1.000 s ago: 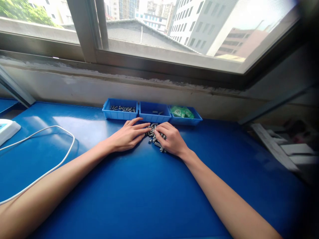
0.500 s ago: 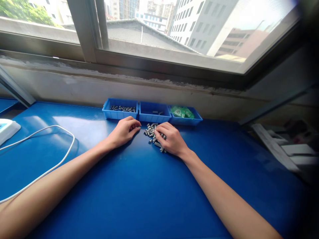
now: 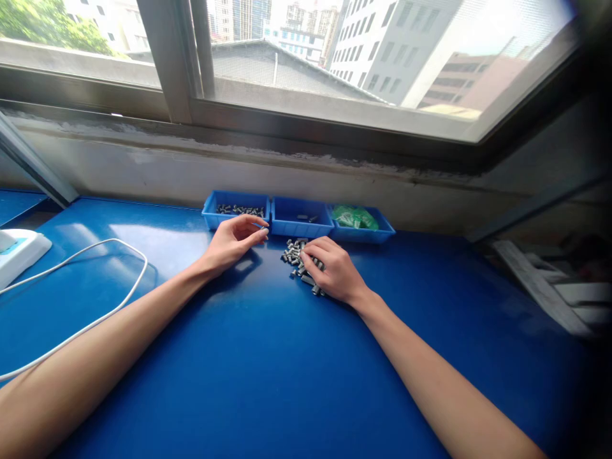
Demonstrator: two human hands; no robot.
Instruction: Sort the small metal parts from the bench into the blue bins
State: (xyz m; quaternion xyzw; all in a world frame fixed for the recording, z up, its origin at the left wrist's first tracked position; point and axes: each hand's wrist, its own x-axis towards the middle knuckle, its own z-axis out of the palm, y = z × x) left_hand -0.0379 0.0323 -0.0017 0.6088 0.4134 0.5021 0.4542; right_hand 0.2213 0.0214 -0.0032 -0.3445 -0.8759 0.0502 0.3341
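Note:
My left hand (image 3: pixel 234 241) is raised just in front of the left blue bin (image 3: pixel 210 220), with a small metal screw (image 3: pixel 264 229) pinched between thumb and fingertips. Inside that bin lie several short screws (image 3: pixel 239 210). My right hand (image 3: pixel 333 268) rests over the right side of a pile of metal screws and longer spacer-like pieces (image 3: pixel 295 254) on the blue table (image 3: pixel 268 357). Its thumb and fingers are drawn together on the pile; what they grip is hidden.
A middle blue bin (image 3: pixel 301 228) holds a few metal pieces, and a right blue bin (image 3: pixel 366 236) holds a green plastic bag (image 3: pixel 354 217). At left are a white device (image 3: pixel 23 255) and its white cable (image 3: pixel 138 280), which reaches my left forearm. A window stands behind.
My left hand was spread at the pile, then closed on a small screw and lifted it left toward the left bin. My right hand has stayed on the pile. The view shifted slightly.

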